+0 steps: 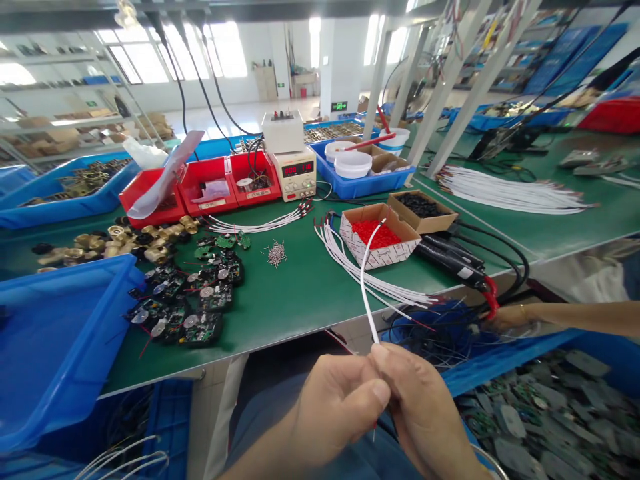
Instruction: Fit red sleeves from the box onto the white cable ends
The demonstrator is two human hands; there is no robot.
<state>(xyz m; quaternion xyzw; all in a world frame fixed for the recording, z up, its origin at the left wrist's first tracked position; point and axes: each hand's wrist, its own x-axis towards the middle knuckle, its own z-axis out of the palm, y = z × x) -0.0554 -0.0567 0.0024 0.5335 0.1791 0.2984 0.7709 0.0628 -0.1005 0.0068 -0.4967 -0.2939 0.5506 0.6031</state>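
Note:
Close to my body, over my lap, my left hand (337,403) and my right hand (417,407) are closed together on one end of a white cable (367,297). The cable rises from between my fingers and its far end reaches in front of the box of red caps (375,230). A bit of red and a thin wire tip show below my fingertips; the fingers hide most of that end. Behind my hands a bundle of similar white cables (370,277) lies along the bench edge.
Circuit assemblies (185,300), small metal pins (275,253) and brass fittings (117,237) lie on the green bench. A power supply (296,175) stands behind. At right are a black tool (450,259), another person's hand (510,320) and a blue bin of grey parts (540,340).

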